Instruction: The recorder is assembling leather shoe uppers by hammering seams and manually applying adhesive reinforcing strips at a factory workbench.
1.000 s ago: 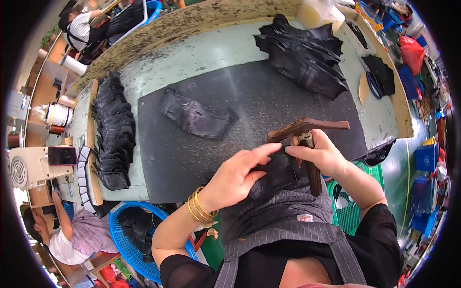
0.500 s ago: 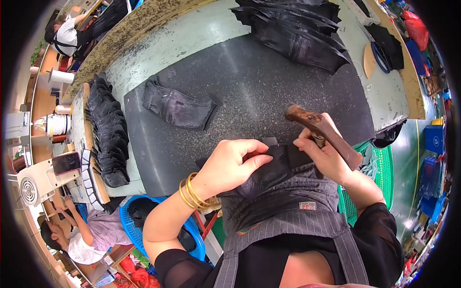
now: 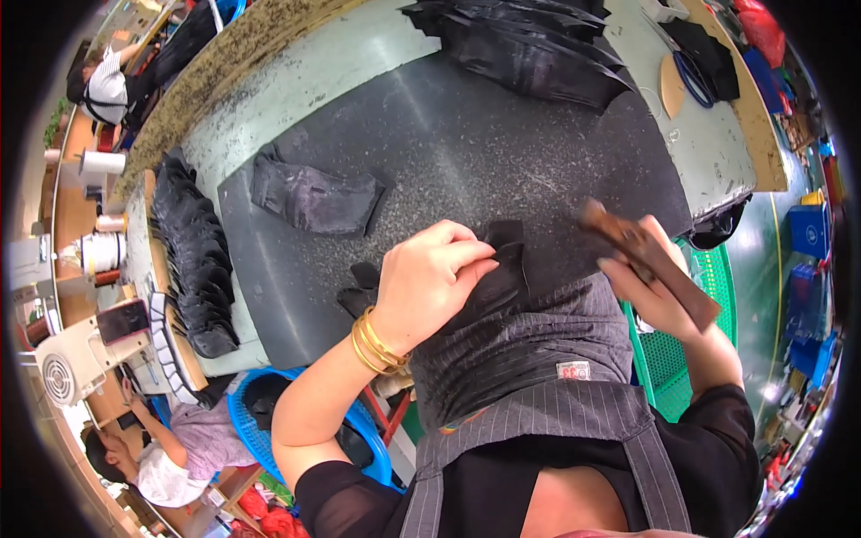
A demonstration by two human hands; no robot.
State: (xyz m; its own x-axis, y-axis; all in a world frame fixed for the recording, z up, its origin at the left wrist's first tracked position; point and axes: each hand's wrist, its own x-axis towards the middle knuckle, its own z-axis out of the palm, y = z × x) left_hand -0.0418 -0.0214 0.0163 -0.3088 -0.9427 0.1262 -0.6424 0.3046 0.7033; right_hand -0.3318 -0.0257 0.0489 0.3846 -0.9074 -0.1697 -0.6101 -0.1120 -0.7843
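Note:
My left hand [image 3: 429, 282], with gold bangles at the wrist, pinches the edge of a black leather-like piece [image 3: 508, 260] between thumb and fingertips. That piece lies at the near edge of a dark mat, against my apron; its lower part is partly hidden by the hand. My right hand [image 3: 653, 287] is closed around a hammer [image 3: 650, 260] with a long brown head, held above the mat's near right corner, apart from the piece. Another black piece [image 3: 318, 197] lies flat on the mat [image 3: 448, 134] to the left.
A stack of black pieces [image 3: 529, 54] sits at the far side; a row of overlapping ones [image 3: 193, 255] stands at the left. Scissors [image 3: 695, 81] lie far right. A green basket [image 3: 717, 287] is beside me at right, a blue one [image 3: 377, 448] at left. Two people work at left.
My right hand has moved right with the hammer, off the black piece. My left hand has shifted slightly left and up, still pinching the piece. The view has shifted a little.

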